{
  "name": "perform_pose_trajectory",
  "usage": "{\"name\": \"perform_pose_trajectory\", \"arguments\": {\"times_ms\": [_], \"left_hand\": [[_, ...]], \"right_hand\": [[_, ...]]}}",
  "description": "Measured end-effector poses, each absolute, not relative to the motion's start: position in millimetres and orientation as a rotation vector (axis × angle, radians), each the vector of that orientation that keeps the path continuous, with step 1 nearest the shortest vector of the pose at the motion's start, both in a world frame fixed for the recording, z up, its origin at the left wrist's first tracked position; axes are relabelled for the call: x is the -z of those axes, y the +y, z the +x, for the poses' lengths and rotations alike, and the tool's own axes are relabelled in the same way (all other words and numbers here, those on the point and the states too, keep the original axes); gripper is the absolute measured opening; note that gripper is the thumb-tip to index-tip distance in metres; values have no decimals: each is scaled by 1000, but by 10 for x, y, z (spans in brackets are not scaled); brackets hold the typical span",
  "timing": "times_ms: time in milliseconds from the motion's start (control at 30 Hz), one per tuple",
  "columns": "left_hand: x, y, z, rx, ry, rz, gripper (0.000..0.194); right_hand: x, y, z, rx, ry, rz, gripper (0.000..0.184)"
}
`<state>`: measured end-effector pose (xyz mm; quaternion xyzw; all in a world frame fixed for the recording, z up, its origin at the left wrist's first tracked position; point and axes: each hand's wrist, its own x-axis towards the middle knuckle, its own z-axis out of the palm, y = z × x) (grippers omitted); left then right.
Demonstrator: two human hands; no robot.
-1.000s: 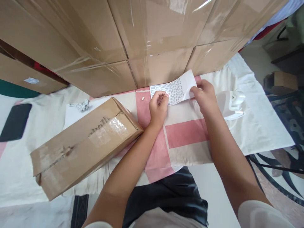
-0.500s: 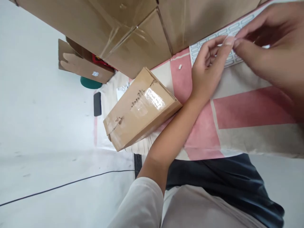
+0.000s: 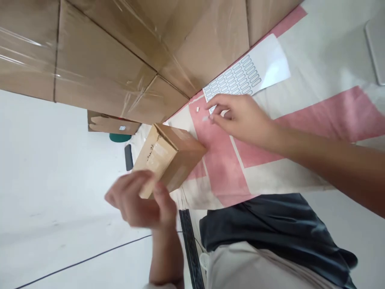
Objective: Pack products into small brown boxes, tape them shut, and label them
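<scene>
A white sticker sheet (image 3: 246,74) printed with rows of small oval labels lies on the pink-and-cream cloth (image 3: 300,120), against the big cartons. My right hand (image 3: 240,116) hovers just below the sheet's left end, thumb and fingers pinched on a tiny pale sticker (image 3: 206,118). A small brown cardboard box (image 3: 168,158) with a clear tape patch lies on the cloth's left part. My left hand (image 3: 141,200), blurred, has its thumb and fingers closed round the near end of that box.
Large taped cartons (image 3: 120,60) wall off the far side. Behind the small box lie a dark phone (image 3: 128,157), a green object (image 3: 120,137) and an open-flapped carton (image 3: 111,124). A white scrap (image 3: 197,108) lies on the cloth. A black cable (image 3: 90,257) crosses the white floor.
The view has swung round. My left hand left the sticker sheet and dropped down-left onto the small box. My right hand came off the sheet toward the left with a sticker pinched in it.
</scene>
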<state>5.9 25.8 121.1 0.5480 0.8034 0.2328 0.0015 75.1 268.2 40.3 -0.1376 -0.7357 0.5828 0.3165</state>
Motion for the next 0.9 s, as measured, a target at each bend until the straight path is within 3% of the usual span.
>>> {"name": "perform_pose_trajectory", "arguments": {"times_ms": [233,400,633,900], "left_hand": [[-1396,-312,-729,-258,2739,1540,70],[-1449,-733,-1002,-200,2604,1659,66],[-1411,-708,-1116,-299,2509,1870,68],[-1354,-727,-1182,-285,2462,2112,67]], "right_hand": [[-269,2369,767,-1423,-2147,69,13],[-137,2266,750,-1166,-2209,323,27],[-146,2170,751,-1563,-2104,185,13],[-423,1958,906,-1705,-2237,132,28]]}}
